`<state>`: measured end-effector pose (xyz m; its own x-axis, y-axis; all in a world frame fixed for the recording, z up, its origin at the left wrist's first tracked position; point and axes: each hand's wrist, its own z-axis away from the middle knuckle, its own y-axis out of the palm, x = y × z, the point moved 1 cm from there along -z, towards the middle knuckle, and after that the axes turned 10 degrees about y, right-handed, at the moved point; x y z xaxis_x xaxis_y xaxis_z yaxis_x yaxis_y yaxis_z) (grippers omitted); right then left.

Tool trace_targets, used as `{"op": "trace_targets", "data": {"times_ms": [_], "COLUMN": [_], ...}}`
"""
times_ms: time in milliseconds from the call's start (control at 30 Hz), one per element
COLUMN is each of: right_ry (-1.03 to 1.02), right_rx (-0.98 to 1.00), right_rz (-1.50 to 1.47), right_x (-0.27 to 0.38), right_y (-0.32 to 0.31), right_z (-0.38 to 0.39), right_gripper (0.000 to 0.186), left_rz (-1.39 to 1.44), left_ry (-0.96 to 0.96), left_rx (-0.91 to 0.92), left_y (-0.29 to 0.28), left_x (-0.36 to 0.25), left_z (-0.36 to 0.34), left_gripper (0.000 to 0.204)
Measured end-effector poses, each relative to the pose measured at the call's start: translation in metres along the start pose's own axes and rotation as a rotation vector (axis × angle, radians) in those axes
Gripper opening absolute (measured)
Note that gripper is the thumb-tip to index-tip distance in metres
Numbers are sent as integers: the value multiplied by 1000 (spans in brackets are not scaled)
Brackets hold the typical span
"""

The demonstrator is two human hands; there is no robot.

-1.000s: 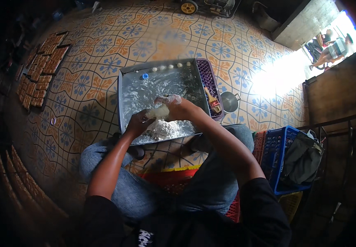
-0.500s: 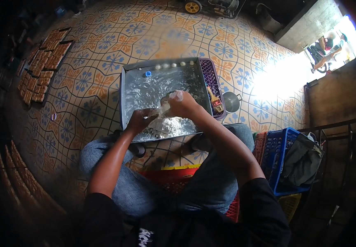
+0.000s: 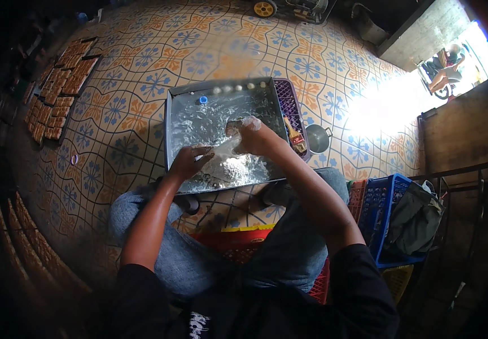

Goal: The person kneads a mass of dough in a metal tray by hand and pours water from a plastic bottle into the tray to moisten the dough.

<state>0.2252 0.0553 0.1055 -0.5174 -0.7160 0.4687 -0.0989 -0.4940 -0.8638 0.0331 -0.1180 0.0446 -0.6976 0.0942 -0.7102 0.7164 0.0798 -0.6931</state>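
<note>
Dough, pale and drawn out thin, spans the gap between the two hands in the head view, above the near half of a grey metal tray; the right hand, whitened over the knuckles, is closed around the upper right end of it; the left hand has its fingers at the lower left end, though whether they pinch it or only touch it I cannot tell; just below the dough, toward the person, a heap of white flour lies on the tray, and streaks of white mark the metal beyond; along the far wall of the tray sits a row of small pale balls, with a small blue cap nearer its far left corner; a purple crate shows along the tray's right side, with a brush lying on it, and a metal pot stands just beside that on the patterned tile floor; farther right a blue crate bears a dark cloth; at the far left lie trays of brown pieces, well apart from the hands.
</note>
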Motion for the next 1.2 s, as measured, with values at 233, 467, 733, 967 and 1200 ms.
{"op": "trace_targets", "data": {"times_ms": [233, 467, 733, 967, 1200], "right_ry": [152, -92, 110, 53, 53], "right_rx": [-80, 52, -92, -194, -308], "right_rz": [64, 33, -11, -27, -397], "right_x": [26, -10, 29, 26, 14], "right_y": [-30, -30, -33, 9, 6], "right_z": [12, 14, 15, -1, -13], "right_gripper": [45, 43, 28, 26, 23], "left_rz": [72, 45, 98, 14, 396], "left_ry": [107, 148, -37, -18, -188], "left_rx": [-37, -61, 18, 10, -61], "left_y": [-11, -11, -20, -17, -15], "left_x": [-9, -4, -10, -22, 9], "left_z": [-2, -4, 7, -7, -3], "left_gripper": [30, 28, 23, 29, 33]}}
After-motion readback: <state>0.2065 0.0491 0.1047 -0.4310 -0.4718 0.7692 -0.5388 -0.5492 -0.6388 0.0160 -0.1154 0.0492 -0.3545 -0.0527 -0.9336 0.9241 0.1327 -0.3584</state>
